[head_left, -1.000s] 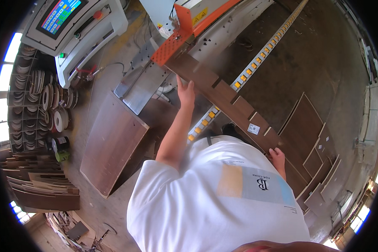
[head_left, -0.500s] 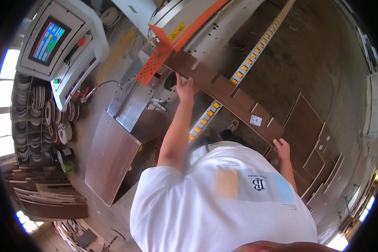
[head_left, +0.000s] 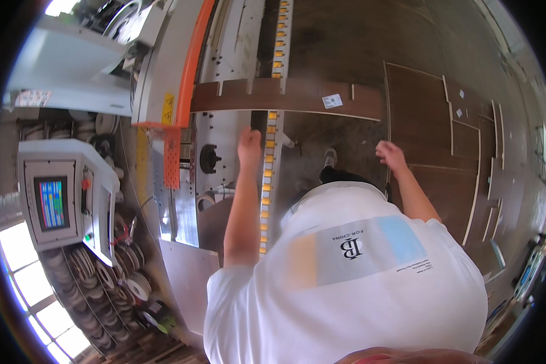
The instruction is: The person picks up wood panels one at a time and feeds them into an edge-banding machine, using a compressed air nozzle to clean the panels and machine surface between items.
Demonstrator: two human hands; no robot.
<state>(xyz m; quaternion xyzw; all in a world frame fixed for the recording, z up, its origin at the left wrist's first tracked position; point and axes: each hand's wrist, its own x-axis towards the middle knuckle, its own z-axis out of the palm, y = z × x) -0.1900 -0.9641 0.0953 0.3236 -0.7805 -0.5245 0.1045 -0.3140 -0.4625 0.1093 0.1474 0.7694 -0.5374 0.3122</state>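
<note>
A long brown notched board [head_left: 303,104] with a white label [head_left: 332,101] lies crosswise in front of me. Its left end reaches the edge of the machine's orange guard [head_left: 188,79], and its middle rests across the rail of yellow rollers [head_left: 272,142]. My left hand [head_left: 249,144] is just below the board's near edge, apart from it, with the fingers curled and nothing visible in them. Farther right, my right hand [head_left: 392,156] hangs below the board's right end, also curled and seemingly holding nothing.
A control panel [head_left: 53,203] with a lit screen stands at the left, near rolls of edging strip [head_left: 106,273]. A perforated orange plate [head_left: 171,159] juts from the machine. Large brown panels [head_left: 434,142] are stacked at the right.
Both hands have let go of the board and drawn back from it. My view has turned, so the board now lies level across it and the control panel appears lower.
</note>
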